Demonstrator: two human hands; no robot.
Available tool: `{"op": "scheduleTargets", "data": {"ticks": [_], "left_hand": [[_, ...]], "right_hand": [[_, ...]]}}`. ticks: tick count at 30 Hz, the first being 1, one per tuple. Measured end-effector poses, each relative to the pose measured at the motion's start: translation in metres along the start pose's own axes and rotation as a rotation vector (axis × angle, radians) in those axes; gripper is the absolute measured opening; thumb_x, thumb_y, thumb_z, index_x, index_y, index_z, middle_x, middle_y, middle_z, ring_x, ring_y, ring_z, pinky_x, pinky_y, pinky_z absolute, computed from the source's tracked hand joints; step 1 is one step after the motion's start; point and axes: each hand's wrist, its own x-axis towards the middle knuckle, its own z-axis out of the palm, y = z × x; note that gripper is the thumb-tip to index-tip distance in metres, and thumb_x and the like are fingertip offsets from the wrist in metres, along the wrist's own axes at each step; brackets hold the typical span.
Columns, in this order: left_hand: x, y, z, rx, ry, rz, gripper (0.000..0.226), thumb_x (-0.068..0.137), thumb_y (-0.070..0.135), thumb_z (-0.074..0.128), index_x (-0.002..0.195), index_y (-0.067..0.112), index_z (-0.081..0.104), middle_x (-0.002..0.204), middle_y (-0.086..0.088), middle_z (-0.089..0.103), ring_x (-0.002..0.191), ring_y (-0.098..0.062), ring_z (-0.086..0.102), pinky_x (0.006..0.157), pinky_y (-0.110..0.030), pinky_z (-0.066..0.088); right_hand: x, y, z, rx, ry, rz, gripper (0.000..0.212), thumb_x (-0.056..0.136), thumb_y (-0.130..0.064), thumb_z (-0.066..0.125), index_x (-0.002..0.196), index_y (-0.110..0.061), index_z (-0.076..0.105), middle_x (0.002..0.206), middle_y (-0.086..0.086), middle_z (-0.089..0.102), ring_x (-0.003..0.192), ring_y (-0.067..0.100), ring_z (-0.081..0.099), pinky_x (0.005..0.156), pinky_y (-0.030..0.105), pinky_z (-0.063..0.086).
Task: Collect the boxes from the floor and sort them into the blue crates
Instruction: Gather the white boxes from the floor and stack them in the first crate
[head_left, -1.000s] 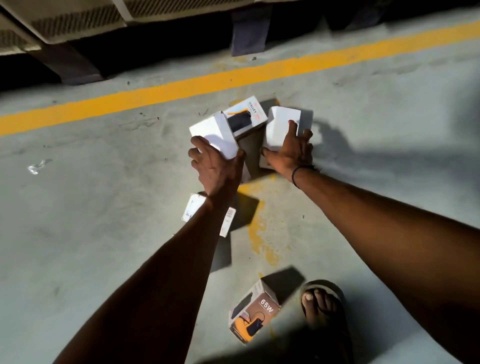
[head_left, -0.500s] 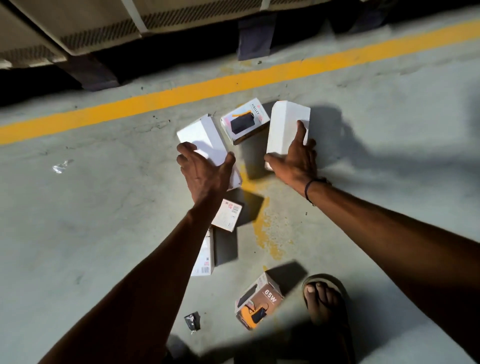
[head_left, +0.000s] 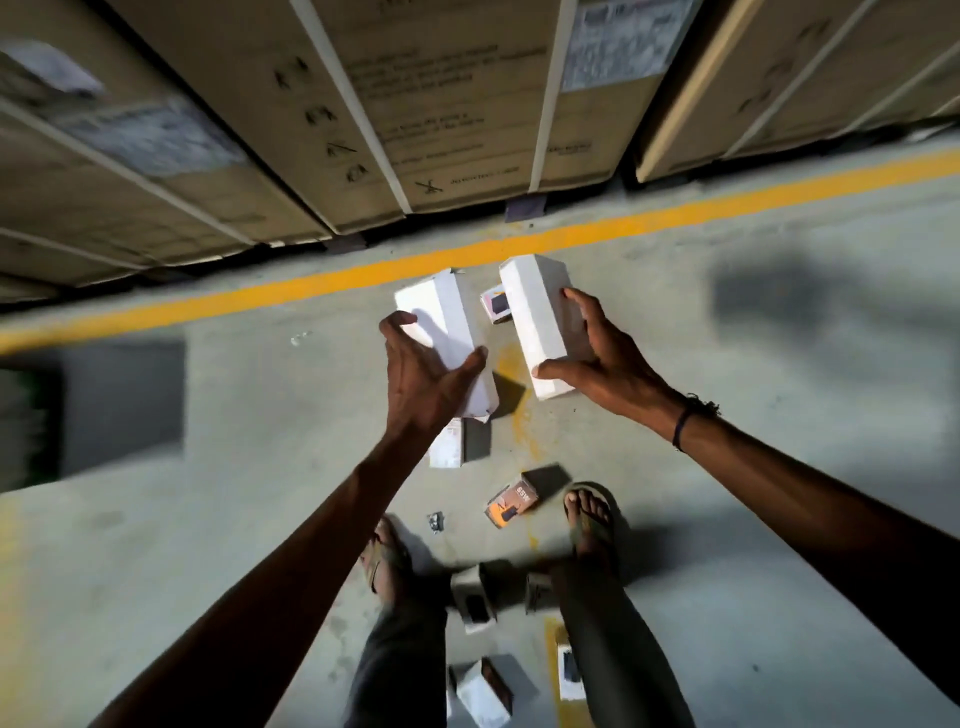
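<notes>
Nearest, between the feet: several small boxes (head_left: 480, 688) on the floor (head_left: 208, 545), mostly white with dark panels, none picked up yet. Print there too blurred to read.

Just ahead of the right sandal (head_left: 592, 514): orange-and-brown box (head_left: 511, 501), marked "65W", lying on the floor.

Further out: flat white box (head_left: 448, 441) with a label, partly under the left forearm; label text unreadable.

Then the hands. Left hand (head_left: 421, 374) grasping a white box (head_left: 444, 332), thumb on one side, fingers on the other. Right hand (head_left: 605, 358) grasping a second white box (head_left: 537, 325) the same way. Both plain faces up, no writing visible.

Changed in the last second: both white boxes were down at floor level among the pile, now lifted clear and held apart in the air; view raised, so likely standing up. Means: pickup of this pair done, carry to crate next. Blue crates not in view, destination unknown from here.

Beyond the held boxes: small box with a dark picture (head_left: 496, 306) left on the floor, between them; brand not legible now.

Past that: yellow floor line (head_left: 260, 293), then large strapped cartons (head_left: 441, 119) with handling symbols and printed lines, blurred, unreadable.
</notes>
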Motion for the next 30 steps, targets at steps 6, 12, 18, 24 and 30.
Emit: {"op": "scheduleTargets", "data": {"ticks": [6,12,18,24,30], "left_hand": [[-0.123,0.099,-0.081,-0.045,0.087,-0.064,0.074,0.077,0.041,0.086,0.121,0.028,0.029,0.102,-0.016,0.062,0.076,-0.019,0.061,0.062,-0.013,0.045],[-0.259,0.16,-0.134,-0.203,0.324,-0.174,0.074,0.072,0.045,0.087,0.12,0.037,0.031,0.114,-0.016,0.065,0.088,-0.031,0.07,0.076,-0.048,0.061],[-0.383,0.187,-0.165,-0.241,0.566,-0.236,0.074,0.075,0.041,0.083,0.128,0.024,0.034,0.124,-0.005,0.055,0.106,-0.019,0.059,0.082,-0.025,0.049],[-0.515,0.183,-0.184,-0.396,0.793,-0.351,0.071,0.084,0.024,0.083,0.136,0.02,0.035,0.131,-0.006,0.049,0.105,-0.017,0.055,0.059,-0.005,0.048],[-0.658,0.128,-0.189,-0.466,1.054,-0.44,0.073,0.074,0.055,0.081,0.129,0.045,0.034,0.13,0.001,0.06,0.115,-0.021,0.064,0.092,-0.043,0.058]], "right_hand": [[-0.117,-0.092,-0.049,-0.143,-0.119,-0.171,0.099,0.076,-0.044,0.086,0.154,-0.038,0.026,0.146,0.006,0.048,0.128,0.025,0.049,0.097,0.036,0.045],[-0.213,-0.172,-0.073,-0.314,-0.269,-0.387,0.105,0.075,-0.046,0.087,0.159,-0.03,0.024,0.161,-0.003,0.036,0.145,0.02,0.035,0.112,0.031,0.033],[-0.298,-0.219,-0.05,-0.406,-0.422,-0.536,0.105,0.074,-0.05,0.086,0.158,-0.032,0.025,0.157,-0.001,0.041,0.138,0.024,0.043,0.111,0.041,0.04],[-0.396,-0.237,0.009,-0.46,-0.606,-0.7,0.102,0.074,-0.051,0.086,0.156,-0.036,0.027,0.159,-0.008,0.038,0.14,0.018,0.042,0.112,0.041,0.041],[-0.507,-0.23,0.09,-0.525,-0.761,-0.884,0.105,0.071,-0.047,0.09,0.156,-0.029,0.031,0.157,-0.006,0.041,0.139,0.012,0.044,0.114,0.034,0.039]]}}
